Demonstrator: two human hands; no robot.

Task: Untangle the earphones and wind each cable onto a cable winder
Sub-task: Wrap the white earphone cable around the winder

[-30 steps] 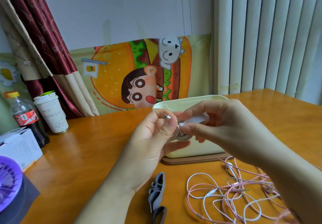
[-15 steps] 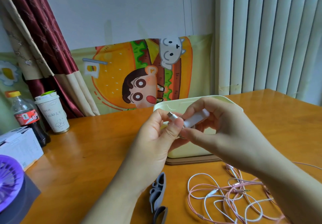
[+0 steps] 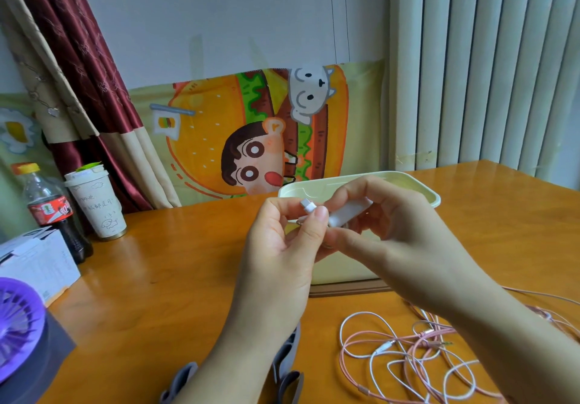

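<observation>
Both hands are raised over the table in front of the cream box (image 3: 420,190). My left hand (image 3: 282,256) pinches a small white plug (image 3: 307,206) between thumb and forefinger. My right hand (image 3: 392,240) grips a white cable winder (image 3: 346,215) with cable coiled on it, mostly hidden by the fingers. A tangle of pink and white earphone cables (image 3: 405,359) lies on the table at the lower right. Grey cable winders (image 3: 287,359) lie on the table under my left forearm.
A cola bottle (image 3: 50,212) and a paper cup (image 3: 97,206) stand at the far left. Next to them lie a white carton (image 3: 37,265) and a purple fan (image 3: 18,325). The orange wooden table (image 3: 163,271) runs back to a cartoon cloth and curtains.
The plug end has come up and clear between my left thumb and forefinger. The coiled bundle that showed below my fingers is now tucked behind them. Both hands stay in about the same place.
</observation>
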